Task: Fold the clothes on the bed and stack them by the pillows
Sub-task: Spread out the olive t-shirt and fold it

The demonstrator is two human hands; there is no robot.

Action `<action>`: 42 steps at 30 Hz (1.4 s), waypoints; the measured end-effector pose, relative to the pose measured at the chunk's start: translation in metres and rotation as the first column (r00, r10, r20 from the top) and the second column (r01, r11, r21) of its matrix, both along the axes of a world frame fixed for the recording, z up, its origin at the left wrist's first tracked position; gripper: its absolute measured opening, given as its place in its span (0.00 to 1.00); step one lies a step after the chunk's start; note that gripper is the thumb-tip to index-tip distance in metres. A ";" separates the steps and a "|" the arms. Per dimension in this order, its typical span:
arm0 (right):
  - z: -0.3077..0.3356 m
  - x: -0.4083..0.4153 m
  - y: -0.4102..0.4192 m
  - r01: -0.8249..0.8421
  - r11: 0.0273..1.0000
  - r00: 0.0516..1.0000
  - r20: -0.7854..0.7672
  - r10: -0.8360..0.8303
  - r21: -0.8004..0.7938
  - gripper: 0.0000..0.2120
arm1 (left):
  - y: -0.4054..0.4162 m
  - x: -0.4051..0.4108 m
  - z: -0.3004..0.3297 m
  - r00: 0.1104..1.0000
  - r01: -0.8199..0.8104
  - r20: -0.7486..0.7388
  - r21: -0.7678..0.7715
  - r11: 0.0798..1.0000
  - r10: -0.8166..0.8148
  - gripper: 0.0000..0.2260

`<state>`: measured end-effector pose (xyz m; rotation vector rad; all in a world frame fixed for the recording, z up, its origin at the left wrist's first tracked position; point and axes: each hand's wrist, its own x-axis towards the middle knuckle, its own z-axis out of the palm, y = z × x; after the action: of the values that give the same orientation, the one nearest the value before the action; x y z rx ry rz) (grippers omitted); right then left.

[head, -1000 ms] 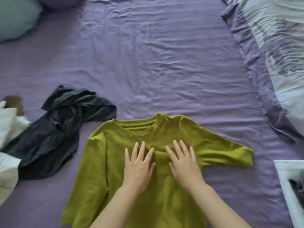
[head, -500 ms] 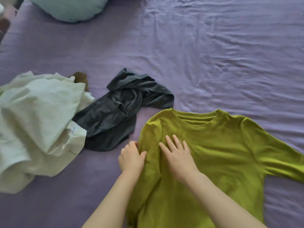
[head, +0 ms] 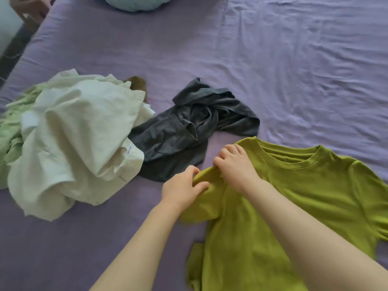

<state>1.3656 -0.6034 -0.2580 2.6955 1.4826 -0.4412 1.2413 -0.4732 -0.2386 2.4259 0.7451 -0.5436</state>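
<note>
On purple bed sheet (head: pixel 273 59), far left, I see pale green cloth (head: pixel 10 131) under crumpled cream garment (head: pixel 73 139). Beside it, dark grey garment (head: pixel 189 127), bunched. My left hand (head: pixel 181 189) pinches green shirt (head: pixel 304 196) at sleeve. My right hand (head: pixel 235 164) grips its shoulder, fingers curled. Shirt lies flat, front right. Pillow (head: pixel 136 3) at top edge.

Bed sheet (head: pixel 294 70): under all garments.
T-shirt (head: pixel 294 206): front right, flat.
Crumpled shirt (head: pixel 189 131): just left-behind the T-shirt.
Garment pile (head: pixel 69 139): far left, overlapping the crumpled shirt.
Pillow (head: pixel 136 3): rear edge.
</note>
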 end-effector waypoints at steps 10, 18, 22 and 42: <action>0.007 0.002 0.026 0.458 0.842 0.846 -0.431 -0.314 0.284 0.03 | 0.085 -0.010 0.015 0.981 -0.195 0.022 0.164 0.967 0.194 0.14; -0.003 -0.046 0.004 0.350 0.930 0.921 -0.222 -0.321 0.108 0.33 | 0.061 -0.005 0.010 0.966 0.029 0.189 0.600 0.799 -0.178 0.09; -0.015 -0.087 -0.026 0.449 0.877 0.893 -0.076 -0.443 0.170 0.28 | 0.006 -0.015 -0.011 0.730 0.251 0.415 0.576 0.778 -0.543 0.07; -0.033 -0.073 0.023 0.267 0.955 0.939 -0.187 -0.289 -0.131 0.25 | 0.054 -0.025 -0.019 0.992 0.119 -0.092 0.541 0.833 -0.082 0.13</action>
<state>1.2931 -0.5805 -0.2909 2.8553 1.0752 -0.8066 1.2159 -0.4191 -0.2578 3.0049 0.8997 -0.5006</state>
